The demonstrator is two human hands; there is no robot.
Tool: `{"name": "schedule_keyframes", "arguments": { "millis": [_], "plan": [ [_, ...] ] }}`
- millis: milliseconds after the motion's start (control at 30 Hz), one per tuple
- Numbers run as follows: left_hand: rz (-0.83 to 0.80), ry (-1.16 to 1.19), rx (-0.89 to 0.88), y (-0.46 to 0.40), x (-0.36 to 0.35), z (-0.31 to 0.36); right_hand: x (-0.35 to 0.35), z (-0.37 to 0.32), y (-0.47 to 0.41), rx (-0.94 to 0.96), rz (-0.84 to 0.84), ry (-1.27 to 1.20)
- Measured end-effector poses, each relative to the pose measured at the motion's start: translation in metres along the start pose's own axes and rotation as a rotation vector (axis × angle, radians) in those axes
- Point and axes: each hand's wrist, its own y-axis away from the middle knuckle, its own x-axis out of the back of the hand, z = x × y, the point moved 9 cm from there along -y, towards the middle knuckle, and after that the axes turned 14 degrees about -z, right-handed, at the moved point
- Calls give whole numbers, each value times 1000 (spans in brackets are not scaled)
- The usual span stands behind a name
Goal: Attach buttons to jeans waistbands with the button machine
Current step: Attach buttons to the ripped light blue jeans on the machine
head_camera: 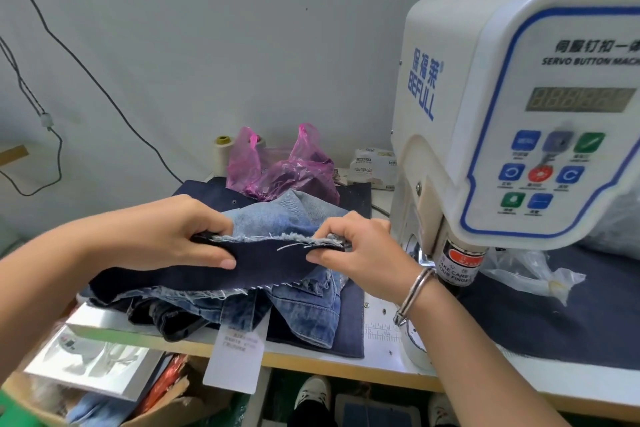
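Denim waistband piece (pixel 266 258), dark navy with a frayed pale edge, is stretched between both hands above a heap of other jeans pieces (pixel 277 308) on the table (pixel 311 366). Its long axis runs left to right, roughly level, pointing toward the button machine (pixel 519 114) at the right. The left hand (pixel 173 236) grips the left end, thumb curled underneath and fingers folded over the top edge. The right hand (pixel 360 250) pinches the right end between thumb and curled fingertips, a metal bangle (pixel 415 295) on its wrist. That right end lies just beside the machine's head, with the lit pressing point (pixel 420 255) slightly further right and lower, partly hidden behind the hand. The right hand is the nearer one, so feeding the band under the head would likely mean sliding it rightward along its own length, with fingertips kept clear of the punch. A pink plastic bag (pixel 284 166) sits behind the pile.
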Motion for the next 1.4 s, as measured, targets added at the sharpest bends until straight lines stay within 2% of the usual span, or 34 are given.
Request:
{"name": "schedule_keyframes", "arguments": {
  "millis": [233,400,500,667,767,900,967,1100,1200,1300,1400],
  "plan": [
    [95,36,-36,3,4,5,-4,0,0,-21,-71,-13],
    [21,104,-53,6,1,-6,-2,5,-3,-63,-53,63],
    [45,118,-56,7,4,-5,0,2,-2,-31,-25,31],
    [229,-21,-97,2,5,18,1,-3,-4,37,26,-207],
    [331,26,-160,-3,4,31,2,-2,-4,44,59,-257],
    [163,231,-156,-8,-4,19,3,5,-1,-13,31,-154],
    [200,224,-150,-5,-3,19,2,6,-3,10,13,-206],
    [273,122,-140,-1,-5,26,0,3,-2,121,-22,-481],
    [238,273,-176,0,-2,18,-5,-6,0,196,-36,-564],
    [166,517,-288,1,3,23,-5,-16,9,292,-1,-622],
    [41,631,-487,4,-1,51,-13,-32,33,422,-19,-798]
  ]
}}
